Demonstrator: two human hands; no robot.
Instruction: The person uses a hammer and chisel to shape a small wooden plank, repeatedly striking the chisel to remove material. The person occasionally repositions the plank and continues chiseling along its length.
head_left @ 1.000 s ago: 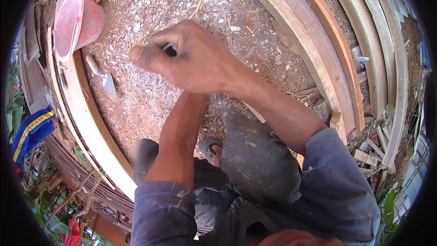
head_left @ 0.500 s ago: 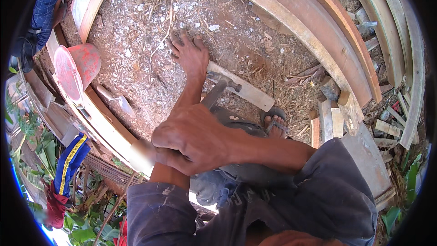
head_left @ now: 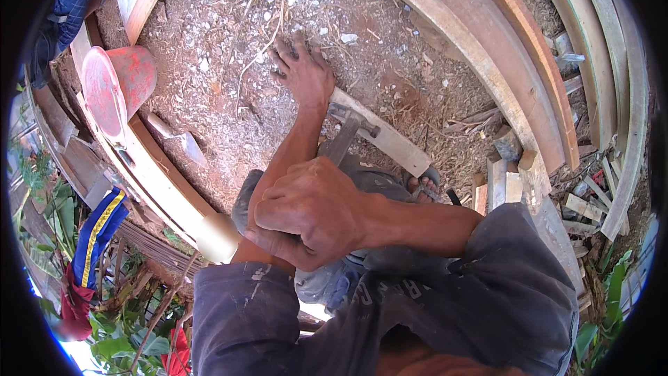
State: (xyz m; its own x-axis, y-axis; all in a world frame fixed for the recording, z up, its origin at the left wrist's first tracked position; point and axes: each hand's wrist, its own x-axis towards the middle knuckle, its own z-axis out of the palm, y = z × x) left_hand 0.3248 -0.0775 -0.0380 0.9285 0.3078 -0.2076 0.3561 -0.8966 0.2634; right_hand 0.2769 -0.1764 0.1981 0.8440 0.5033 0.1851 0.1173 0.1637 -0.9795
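Observation:
My left hand (head_left: 304, 73) reaches out over the debris-strewn ground with its fingers spread. Its wrist is beside the upper end of a short pale wooden board (head_left: 396, 143). My right hand (head_left: 306, 212) is a closed fist around the handle of a hammer (head_left: 337, 143), crossing above my left forearm. The hammer's metal head appears over the board; whether it touches the wood I cannot tell. Near the board's lower end is my sandalled foot (head_left: 424, 184), partly covered.
A red bucket (head_left: 139, 76) lies tipped at left, with a trowel (head_left: 186, 147) beside it. Long curved-looking planks (head_left: 480, 49) lie at right, near wood offcuts (head_left: 497, 181). Another person's blue sleeve or trouser leg (head_left: 80, 0) shows at upper left. Plants (head_left: 118, 341) grow at lower left.
The view has shifted slightly. My left hand's fingers look more spread. My right hand keeps its grip on the hammer, whose head stays over the board.

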